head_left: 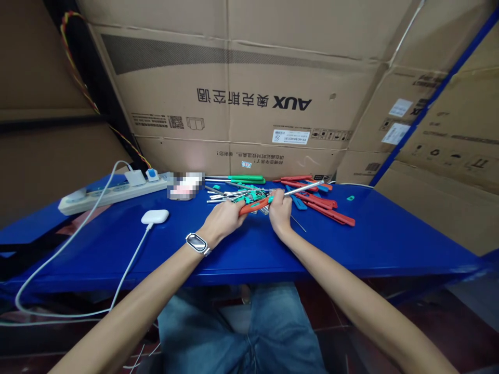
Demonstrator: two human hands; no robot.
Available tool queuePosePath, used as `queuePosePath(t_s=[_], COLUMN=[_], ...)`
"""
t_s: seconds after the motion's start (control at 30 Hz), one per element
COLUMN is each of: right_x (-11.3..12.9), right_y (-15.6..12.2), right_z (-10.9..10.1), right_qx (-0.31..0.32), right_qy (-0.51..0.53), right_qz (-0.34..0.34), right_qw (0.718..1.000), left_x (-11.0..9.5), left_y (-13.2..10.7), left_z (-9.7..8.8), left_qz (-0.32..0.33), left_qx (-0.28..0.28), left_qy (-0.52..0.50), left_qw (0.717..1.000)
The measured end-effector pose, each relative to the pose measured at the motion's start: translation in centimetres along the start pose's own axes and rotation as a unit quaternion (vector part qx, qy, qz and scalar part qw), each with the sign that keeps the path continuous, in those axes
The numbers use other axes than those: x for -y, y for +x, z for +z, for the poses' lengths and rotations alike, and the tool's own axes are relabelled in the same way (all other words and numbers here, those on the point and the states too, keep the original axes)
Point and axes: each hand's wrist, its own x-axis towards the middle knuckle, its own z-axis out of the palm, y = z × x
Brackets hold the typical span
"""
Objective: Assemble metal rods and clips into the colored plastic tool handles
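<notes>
My left hand (225,221), with a silver-banded watch at the wrist, is closed round the end of an orange-handled tool (255,206). A teal collar joins its handle to a silver metal shaft (306,188) that points up to the right. Fingers of my right hand (279,212) are wrapped round the shaft close to that collar. Just beyond my hands lies a pile of thin metal rods and small teal parts (255,194). Red handles (331,206) are scattered to the right, with a blue handle (298,201) among them. The tool's exact kind does not show.
Green-handled tools (245,178) lie at the back of the blue table (335,249). On the left are a white power strip (113,195), a white earbud case (155,216) and its cable. A large cardboard panel (253,67) stands behind. One teal piece (351,198) lies far right.
</notes>
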Motion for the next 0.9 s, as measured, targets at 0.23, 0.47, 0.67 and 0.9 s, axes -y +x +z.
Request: queuePosePath(t_s=[0.23,0.47,0.67,0.9], right_x=[0.8,-0.5,-0.9,-1.9], right_y=[0.0,-0.8,-0.6,-1.0], right_z=[0.2,-0.4,-1.6,-0.8], right_qx=[0.013,0.099,0.131,0.062], right_qy=[-0.037,0.012,0.088,0.075], right_qz=[0.019,-0.019,-0.188,-0.206], right_qw=[0.999,0.995,0.969,0.974], left_x=[-1.1,1.0,1.6,1.0], left_y=[-0.2,0.1,0.3,0.1], left_z=[0.0,0.8,1.2,1.3], left_qz=[-0.026,0.013,0.080,0.064], left_qx=[0.002,0.004,0.065,0.081], left_qy=[0.042,-0.077,-0.300,-0.308], left_qw=[0.999,0.997,0.949,0.946])
